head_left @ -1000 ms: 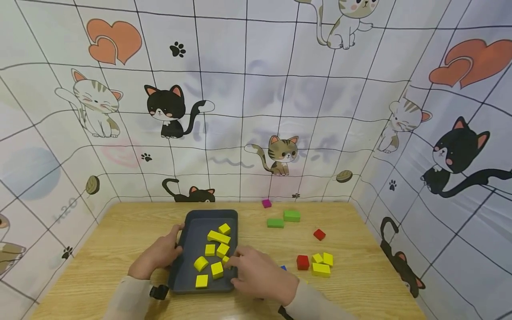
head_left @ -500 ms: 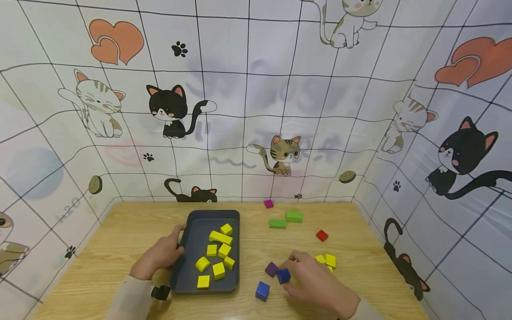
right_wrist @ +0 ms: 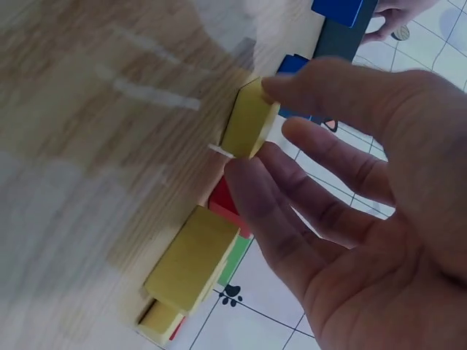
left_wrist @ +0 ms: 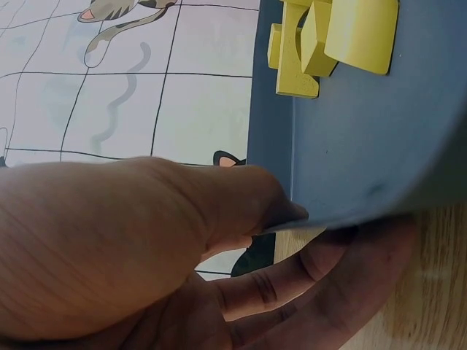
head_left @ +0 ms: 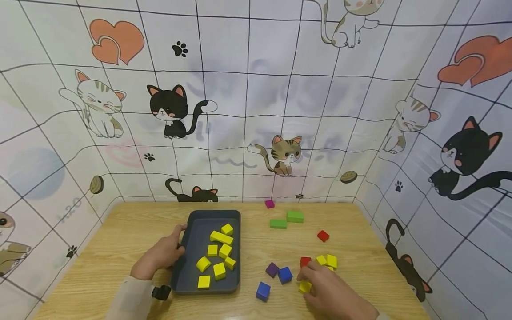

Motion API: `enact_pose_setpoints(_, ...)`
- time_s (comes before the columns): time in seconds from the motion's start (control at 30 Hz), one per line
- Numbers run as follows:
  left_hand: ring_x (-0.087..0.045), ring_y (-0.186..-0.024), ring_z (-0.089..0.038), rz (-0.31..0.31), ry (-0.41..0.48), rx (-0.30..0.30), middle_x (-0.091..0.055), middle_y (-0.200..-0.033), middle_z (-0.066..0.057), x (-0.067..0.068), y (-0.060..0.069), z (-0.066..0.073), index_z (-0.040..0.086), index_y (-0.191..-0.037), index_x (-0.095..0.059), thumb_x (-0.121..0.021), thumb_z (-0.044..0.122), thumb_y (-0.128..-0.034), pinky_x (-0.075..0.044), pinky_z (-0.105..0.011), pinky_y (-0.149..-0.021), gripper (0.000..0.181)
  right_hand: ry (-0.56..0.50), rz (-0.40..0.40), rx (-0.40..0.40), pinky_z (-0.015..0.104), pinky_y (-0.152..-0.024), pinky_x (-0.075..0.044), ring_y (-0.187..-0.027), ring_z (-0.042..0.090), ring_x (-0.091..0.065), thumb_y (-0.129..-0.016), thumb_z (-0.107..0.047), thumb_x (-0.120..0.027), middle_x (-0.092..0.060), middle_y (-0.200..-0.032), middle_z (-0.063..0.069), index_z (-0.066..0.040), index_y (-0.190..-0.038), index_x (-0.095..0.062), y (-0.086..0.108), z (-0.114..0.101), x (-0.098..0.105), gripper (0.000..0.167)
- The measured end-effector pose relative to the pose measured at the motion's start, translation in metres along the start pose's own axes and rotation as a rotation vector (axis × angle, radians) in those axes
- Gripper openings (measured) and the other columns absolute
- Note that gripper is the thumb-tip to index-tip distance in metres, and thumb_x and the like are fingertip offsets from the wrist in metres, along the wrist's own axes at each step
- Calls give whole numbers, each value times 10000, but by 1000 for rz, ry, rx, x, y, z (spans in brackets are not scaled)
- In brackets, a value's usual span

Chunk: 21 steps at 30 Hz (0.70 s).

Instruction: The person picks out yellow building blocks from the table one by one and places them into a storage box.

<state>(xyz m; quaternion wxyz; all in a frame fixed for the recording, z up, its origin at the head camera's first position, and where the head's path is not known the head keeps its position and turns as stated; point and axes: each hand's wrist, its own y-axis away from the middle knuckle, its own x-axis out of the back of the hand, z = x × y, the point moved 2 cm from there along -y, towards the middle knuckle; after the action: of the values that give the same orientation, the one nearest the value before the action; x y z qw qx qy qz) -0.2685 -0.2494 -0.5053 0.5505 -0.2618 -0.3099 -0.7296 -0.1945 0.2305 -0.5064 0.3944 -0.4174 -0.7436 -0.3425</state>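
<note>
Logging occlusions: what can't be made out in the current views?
Head: front yellow block of the rightmost cluster, mostly behind the right grip.
Head: lower part of the red block beside that grip, also behind it.
Left wrist: some fingertips of the left grip, hidden behind the tray.
Left wrist: rest of the tray, cut off by the top and right edges.
Right wrist: uppermost blue block, partly cut off by the top edge.

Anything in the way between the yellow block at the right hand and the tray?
Yes: a purple block, a blue block beside it and a second blue block lie between the yellow block and the tray. The tray's raised rim would likely need clearing too.
</note>
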Motion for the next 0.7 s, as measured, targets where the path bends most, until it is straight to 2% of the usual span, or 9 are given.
enact_pose_setpoints(0.17,-687,-689,-256,4,-9,-10,-740,-955,-156,0,0,-1,-40,-1751,-296,-619,-14,-1075,-643,-432,-614,749,-32,-19,4,354,-895,-642,-949,106,-593,-965,-144,-909,-691,-1151,-81,-249,-1102,-822,-3,3,-2,193)
enact_pose_setpoints(0.43,-679,-687,-252,5,4,-2,-727,-952,-157,-2,1,0,-31,-1758,-295,-621,-16,-1077,-647,-437,-612,755,-58,-36,-27,398,-903,-645,-970,154,-608,-959,-109,-895,-722,-1172,-41,-238,-1089,-828,-6,2,-3,195)
enact_pose_setpoints(0.7,-704,-701,-257,6,-11,5,-740,-970,-156,-1,1,1,-28,-1761,-294,-632,-7,-1085,-653,-442,-611,756,-29,-11,1,387,-902,-660,-943,126,-607,-947,-115,-917,-723,-1130,-52,-224,-1088,-835,-7,-2,0,196)
